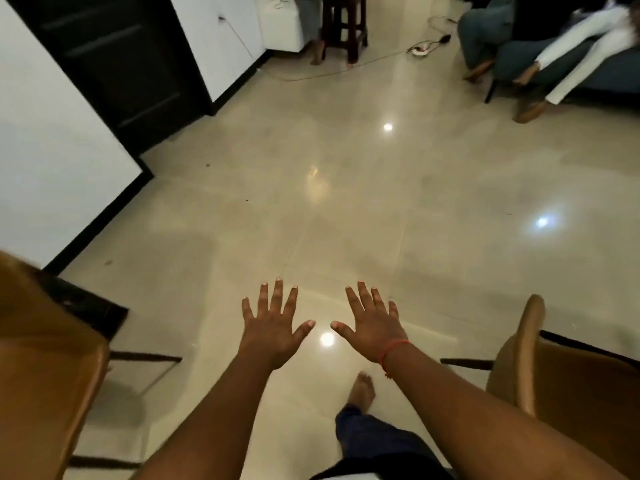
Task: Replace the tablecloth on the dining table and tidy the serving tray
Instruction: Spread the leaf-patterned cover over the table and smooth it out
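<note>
My left hand (273, 323) and my right hand (372, 323) are stretched out side by side over the glossy tiled floor (346, 202), backs up, fingers spread and straight. Neither hand holds anything. A red thread bracelet (389, 355) circles my right wrist. No dining table, tablecloth or serving tray appears in the head view.
A tan chair (45, 368) stands at the lower left and another tan chair (568, 386) at the lower right. My bare foot (362, 389) is on the floor between them. People sit on a dark sofa (554, 53) at the far right; a wooden stool (344, 26) and a power strip (420, 50) with cables lie at the back.
</note>
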